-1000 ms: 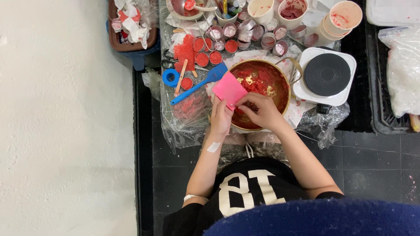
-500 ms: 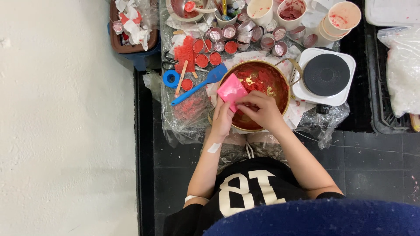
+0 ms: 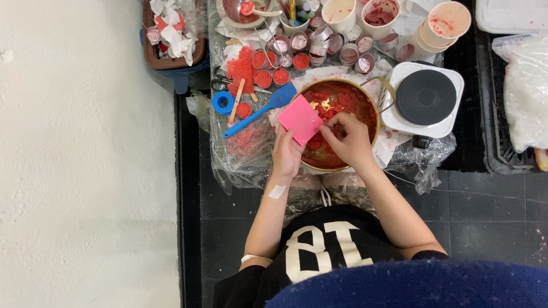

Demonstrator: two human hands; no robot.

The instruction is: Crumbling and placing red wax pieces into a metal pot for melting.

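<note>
- Holding a flat pink square card in the left hand, fingers closed along its lower edge, thumb side hidden beneath.
- Tilting that card so one corner points toward the far left of the table and the opposite corner hangs over the rim of the round brass-coloured pot smeared inside with red paste and gold flecks.
- Pinching at the card's right edge with the right hand, fingertips drawn close together; not possible to tell whether anything small is gripped between them.
- Keeping both hands meeting over the near left part of the pot, right hand lying directly to the right of the card, the card's face turned up toward the camera.
- Resting near the card, just beyond the left hand: a blue plastic spatula lying diagonally, blade toward the pot.
- Sitting at the right edge of the table, touching the pot's handle side: a white single electric hotplate with a black disc.
- Crowding the far edge of the table: small round tins of red paste and white paper cups.
- Covering the table: crinkled clear plastic sheet, stained red.
</note>
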